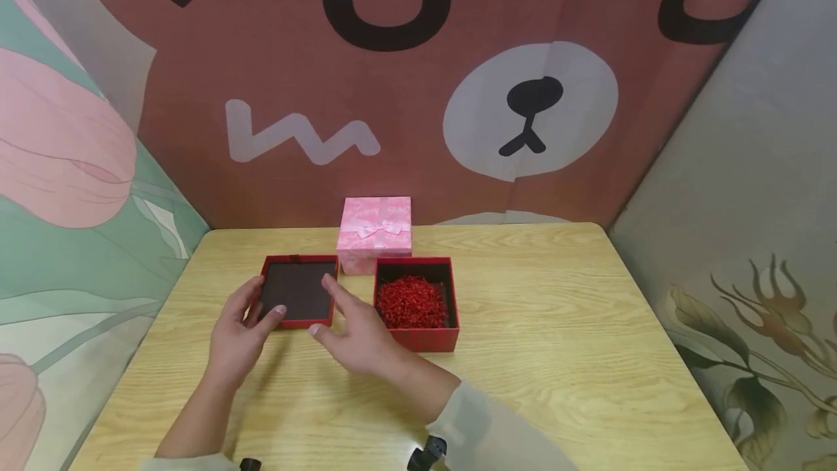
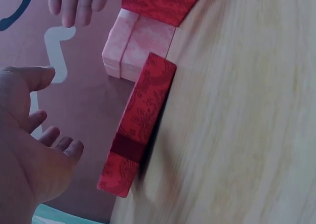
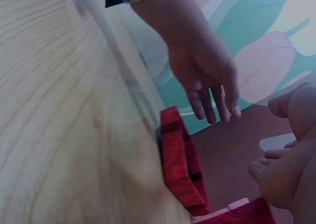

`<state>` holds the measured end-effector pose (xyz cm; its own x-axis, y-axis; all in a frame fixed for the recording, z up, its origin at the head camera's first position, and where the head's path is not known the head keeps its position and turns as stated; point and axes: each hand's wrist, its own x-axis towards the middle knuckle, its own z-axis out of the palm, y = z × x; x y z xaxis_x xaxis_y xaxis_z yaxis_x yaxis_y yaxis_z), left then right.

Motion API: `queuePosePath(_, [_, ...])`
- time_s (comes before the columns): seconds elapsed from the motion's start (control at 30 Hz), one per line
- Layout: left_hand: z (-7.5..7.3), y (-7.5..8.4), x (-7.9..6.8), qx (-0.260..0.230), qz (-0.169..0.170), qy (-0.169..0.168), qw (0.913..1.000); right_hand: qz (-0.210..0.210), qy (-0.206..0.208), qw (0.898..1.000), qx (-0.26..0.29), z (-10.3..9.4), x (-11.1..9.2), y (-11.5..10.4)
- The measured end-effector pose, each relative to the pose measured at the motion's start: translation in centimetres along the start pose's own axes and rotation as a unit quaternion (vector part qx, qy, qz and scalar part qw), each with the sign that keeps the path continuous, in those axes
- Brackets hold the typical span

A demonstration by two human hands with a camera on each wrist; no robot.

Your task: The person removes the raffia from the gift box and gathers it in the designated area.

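A shallow red box lid (image 1: 297,291) lies with its dark inside facing up on the table. In the left wrist view, a darker red ribbon band crosses the patterned side of the lid (image 2: 143,105). My left hand (image 1: 237,336) hovers at the lid's left edge, fingers loosely bent. On the other side, my right hand (image 1: 358,333) is held with its fingers extended near the lid's right edge. Both wrist views show a gap between the hands and the lid. Right of it stands a red box (image 1: 425,341) with red shredded paper (image 1: 412,302) inside.
A pink gift box (image 1: 374,227) with a bow stands behind the two red pieces. The wooden table (image 1: 543,340) meets a bear-patterned backdrop (image 1: 405,93) at the back, with printed fabric on both sides.
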<state>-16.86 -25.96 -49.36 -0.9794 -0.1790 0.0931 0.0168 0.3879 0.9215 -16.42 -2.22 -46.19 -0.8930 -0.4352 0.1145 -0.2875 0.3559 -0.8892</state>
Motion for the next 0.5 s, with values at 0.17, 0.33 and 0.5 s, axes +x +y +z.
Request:
queuePosePath(0.17, [0.6, 0.9, -0.6, -0.014, 0.02, -0.02, 0.9995, -0.03, -0.007, 1.0, 0.006, -1.6, -0.6, -0.1])
queuePosePath(0.33, [1.5, 1.6, -0.9, -0.026, 0.06, -0.04, 0.997, -0.051, -0.006, 0.999, 0.007, -3.3, -0.9, 0.2])
queuePosePath(0.5, [2.6, 1.9, -1.2, -0.044, 0.09, -0.061, 0.9931, -0.04, -0.016, 0.999, -0.014, -5.1, -1.4, 0.8])
